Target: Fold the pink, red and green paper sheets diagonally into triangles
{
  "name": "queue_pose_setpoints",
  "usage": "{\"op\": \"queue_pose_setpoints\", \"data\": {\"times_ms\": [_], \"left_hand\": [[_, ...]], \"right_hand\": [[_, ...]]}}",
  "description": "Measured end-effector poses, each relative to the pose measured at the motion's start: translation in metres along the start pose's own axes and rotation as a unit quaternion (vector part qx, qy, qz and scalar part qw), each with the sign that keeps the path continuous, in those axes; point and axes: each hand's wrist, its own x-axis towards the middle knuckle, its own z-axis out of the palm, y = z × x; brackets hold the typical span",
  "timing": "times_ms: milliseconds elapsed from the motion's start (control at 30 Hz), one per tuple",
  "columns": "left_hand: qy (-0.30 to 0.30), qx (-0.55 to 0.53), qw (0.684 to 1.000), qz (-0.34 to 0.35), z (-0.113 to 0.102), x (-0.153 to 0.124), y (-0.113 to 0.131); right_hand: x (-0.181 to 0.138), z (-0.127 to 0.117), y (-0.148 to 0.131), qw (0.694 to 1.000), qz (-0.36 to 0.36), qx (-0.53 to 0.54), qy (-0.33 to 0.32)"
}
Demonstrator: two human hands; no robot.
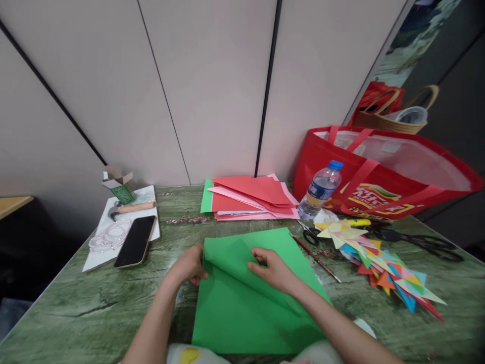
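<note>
Thumb and fingers of the right hand [271, 270] sit curled and slightly apart at the lifted edge of a green sheet [223, 308]; whether they pinch it, I cannot tell. Left hand [191, 265] touches the sheet's left edge near its upper corner, fingers bent, its hold partly hidden. From there a raised fold slants down across the sheet toward the right forearm, which covers part of the right edge. The sheet lies on the green table [94, 313], its bottom edge close to the person's lap.

Just past the right edge lies a red pencil [316, 257], with small scissors [311, 235] beyond its upper end, so room is tight there. Farther right spreads a pile of coloured paper pieces [394, 273]. Beyond the top edge, a strip of tabletop separates the sheet from a paper stack [250, 197], with 1 bottle [321, 189] beside it. Leftward, a wider stretch runs to the phone [136, 241].
</note>
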Motion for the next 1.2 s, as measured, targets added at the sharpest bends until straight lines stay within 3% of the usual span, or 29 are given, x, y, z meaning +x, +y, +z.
{"op": "queue_pose_setpoints", "data": {"times_ms": [100, 233, 333, 433, 733, 1000, 1200], "left_hand": [[0.021, 0.034, 0.999, -0.012, -0.001, -0.005, -0.003], [0.132, 0.091, 0.987, 0.024, -0.006, -0.005, -0.007], [0.229, 0.111, 0.964, 0.083, -0.001, 0.002, 0.0], [0.284, 0.111, 0.936, 0.179, 0.013, 0.01, 0.014], [0.284, 0.203, 0.855, 0.383, 0.048, 0.025, 0.026], [0.266, 0.22, 0.85, 0.399, 0.055, 0.034, 0.018], [0.266, 0.243, 0.846, 0.393, 0.06, 0.037, 0.014]], "right_hand": [[0.002, 0.001, 0.002, 1.0, 0.008, 0.012, -0.007], [0.007, 0.002, 0.012, 0.998, 0.054, 0.012, 0.005], [0.012, 0.0, 0.027, 0.995, 0.085, -0.012, 0.05], [0.017, -0.006, 0.043, 0.991, 0.1, -0.034, 0.081], [0.017, -0.018, 0.059, 0.982, 0.129, -0.06, 0.121], [0.018, -0.031, 0.057, 0.981, 0.04, -0.171, 0.081], [0.024, -0.033, 0.071, 0.98, 0.046, -0.17, 0.09]]}}
